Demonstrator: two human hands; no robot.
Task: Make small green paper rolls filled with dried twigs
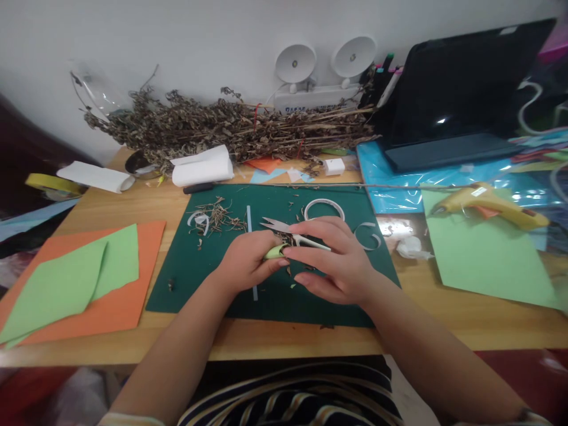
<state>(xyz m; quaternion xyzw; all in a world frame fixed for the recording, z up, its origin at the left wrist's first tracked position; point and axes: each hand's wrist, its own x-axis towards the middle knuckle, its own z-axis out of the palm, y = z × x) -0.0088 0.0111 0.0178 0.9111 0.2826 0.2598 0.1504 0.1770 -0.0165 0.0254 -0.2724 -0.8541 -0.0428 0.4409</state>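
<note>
My left hand [248, 257] is closed around a small light-green paper roll [276, 252], its hollow end turned to the right. My right hand [339, 257] has its fingers apart, with a fingertip at the rim of the roll. Just behind it are scissors [277, 225] with white handles, partly covered by the fingers; they seem to lie on the green cutting mat [195, 284]. Dry plant crumbs lie around the scissors. Left of them sits a heap of dry stems [217, 214]. A translucent glue stick [249, 218] passes under my left hand.
Behind the mat lies a big bundle of dried plants [213, 127]. A roll of white tape [323, 202] rests on the mat. Orange and green paper [57, 290] is at left. A yellow glue gun [497, 204] lies on green paper at right, before a dark tablet [461, 89].
</note>
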